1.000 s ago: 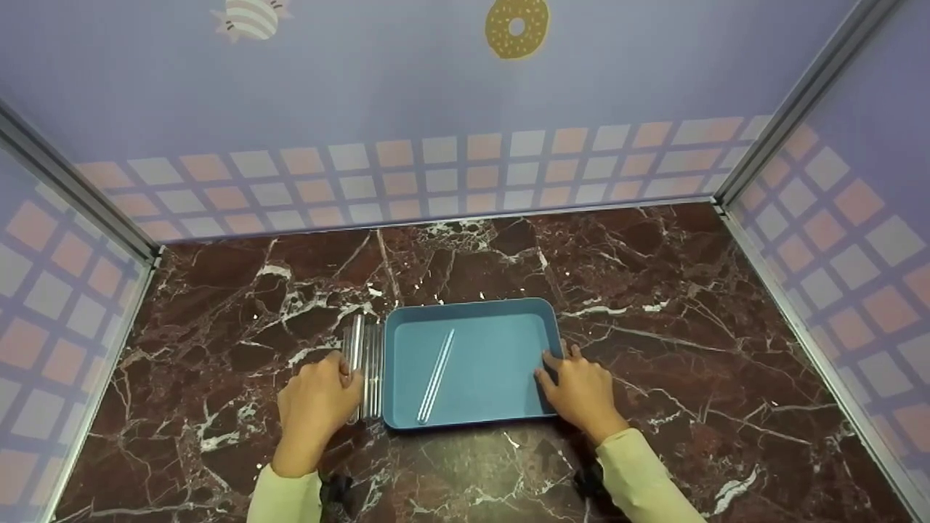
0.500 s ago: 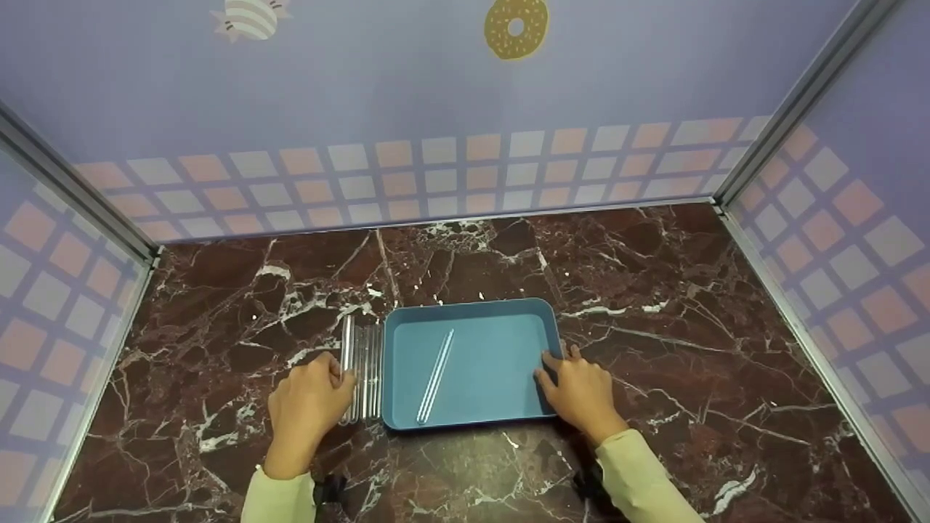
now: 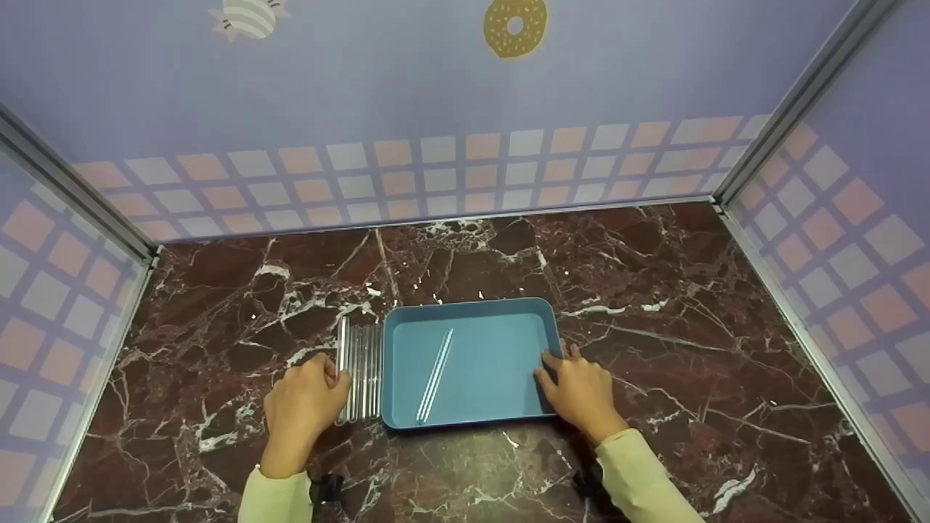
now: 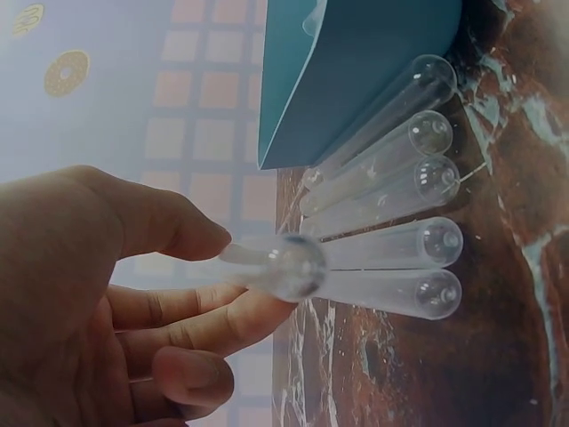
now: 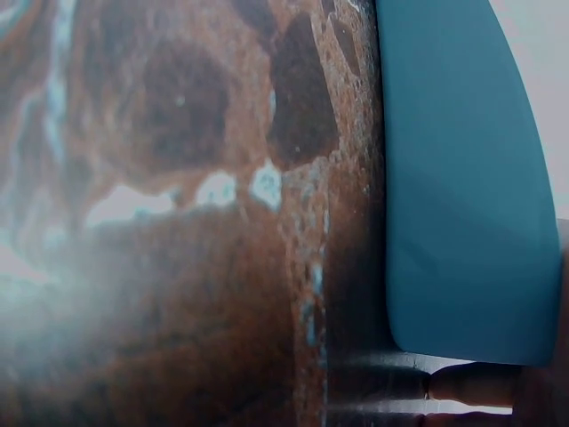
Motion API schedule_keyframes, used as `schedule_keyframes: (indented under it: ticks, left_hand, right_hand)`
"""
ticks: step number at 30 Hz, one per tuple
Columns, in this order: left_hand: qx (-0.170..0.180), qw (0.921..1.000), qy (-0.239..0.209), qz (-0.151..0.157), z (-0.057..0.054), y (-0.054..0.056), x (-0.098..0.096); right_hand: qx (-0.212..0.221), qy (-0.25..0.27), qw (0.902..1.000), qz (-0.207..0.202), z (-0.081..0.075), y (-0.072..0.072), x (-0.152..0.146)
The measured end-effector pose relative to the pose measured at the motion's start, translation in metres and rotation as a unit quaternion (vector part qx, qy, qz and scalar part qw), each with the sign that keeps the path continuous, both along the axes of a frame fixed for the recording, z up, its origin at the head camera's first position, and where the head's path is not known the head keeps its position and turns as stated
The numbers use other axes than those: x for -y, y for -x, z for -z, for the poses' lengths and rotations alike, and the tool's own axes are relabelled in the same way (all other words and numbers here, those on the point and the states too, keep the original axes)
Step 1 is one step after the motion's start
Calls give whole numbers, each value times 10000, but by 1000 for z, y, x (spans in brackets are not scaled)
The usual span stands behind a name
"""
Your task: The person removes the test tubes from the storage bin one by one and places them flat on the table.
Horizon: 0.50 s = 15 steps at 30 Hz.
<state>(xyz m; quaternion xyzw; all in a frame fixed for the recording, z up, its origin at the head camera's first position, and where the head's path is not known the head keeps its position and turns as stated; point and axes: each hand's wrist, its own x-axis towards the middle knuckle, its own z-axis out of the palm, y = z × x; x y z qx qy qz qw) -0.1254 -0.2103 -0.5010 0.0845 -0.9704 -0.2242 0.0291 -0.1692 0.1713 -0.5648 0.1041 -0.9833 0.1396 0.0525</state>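
Observation:
My left hand [image 3: 301, 403] pinches a clear test tube [image 4: 298, 269] between thumb and fingers. In the left wrist view its rounded end points at the camera, above a row of several similar test tubes [image 4: 391, 245] lying on the tabletop. The row lies side by side along the left side of a blue tray [image 3: 501, 363]. One more clear tube [image 3: 436, 374] lies slanted inside the tray, in its left half. My right hand [image 3: 581, 388] grips the tray's right wall, with digits inside the rim and others outside. The right wrist view shows mostly the tray's outer wall [image 5: 467, 187].
The tray and tubes rest on a dark red marbled tabletop [image 3: 654, 290] with white veins. Purple panels with a checkered band [image 3: 436, 174] close it in at the back and both sides. Grey metal posts [image 3: 785, 109] stand at the corners.
My left hand has shifted a little to the left with the test tube, uncovering more of the row. My right hand and the tray have stayed in place.

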Motion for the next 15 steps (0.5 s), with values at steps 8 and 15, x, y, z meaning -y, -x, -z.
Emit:
schedule_keyframes:
  ticks: [8, 15]
  left_hand:
    - [68, 9999, -83, -21, 3, 1, 4]
    - [190, 9997, -135, -56, 3, 3, 7]
  right_hand:
    - [-74, 42, 9999, -89, 1, 0, -1]
    - [-174, 27, 9998, -111, 2, 0, -1]
